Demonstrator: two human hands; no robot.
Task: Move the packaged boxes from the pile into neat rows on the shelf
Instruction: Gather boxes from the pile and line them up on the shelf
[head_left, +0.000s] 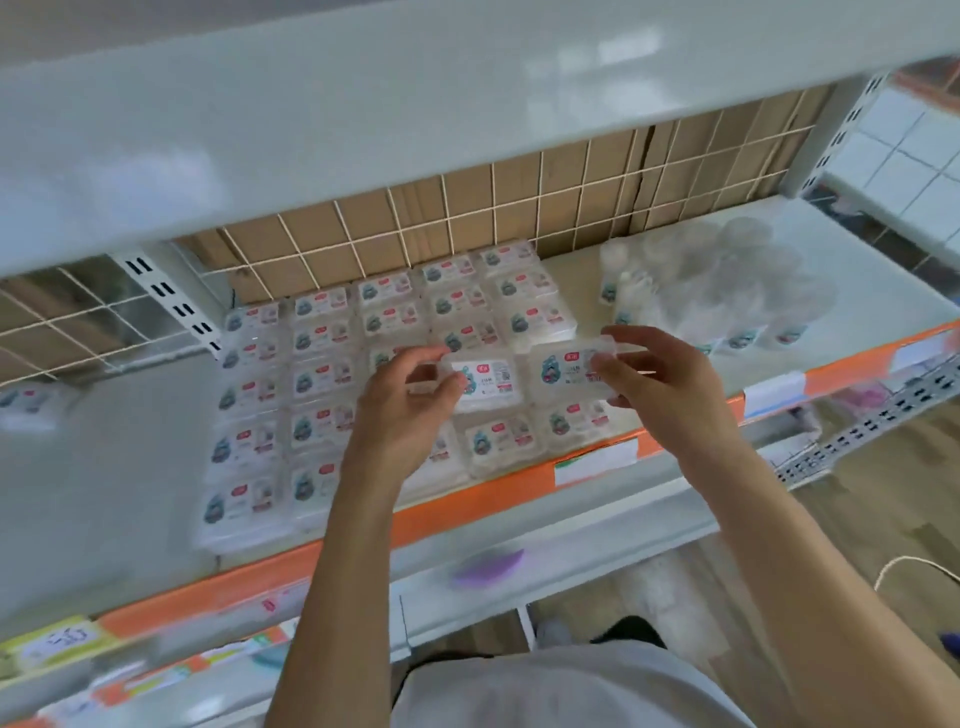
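Observation:
Several clear packaged boxes with white and teal labels lie in rows (311, 374) on the white shelf (130, 467). My left hand (410, 410) pinches one box (485, 382) by its left end, above the rows. My right hand (660, 379) grips a second box (569, 366) by its right end, just right of the first. Both boxes hover over the front right part of the rows. A blurred pile of clear packages (727, 291) lies on the shelf to the right.
A wire grid (467, 218) with cardboard behind it closes the shelf's back. Another shelf (363, 104) hangs overhead. An orange price strip (467, 504) runs along the front edge. A lower shelf holds a purple item (485, 569).

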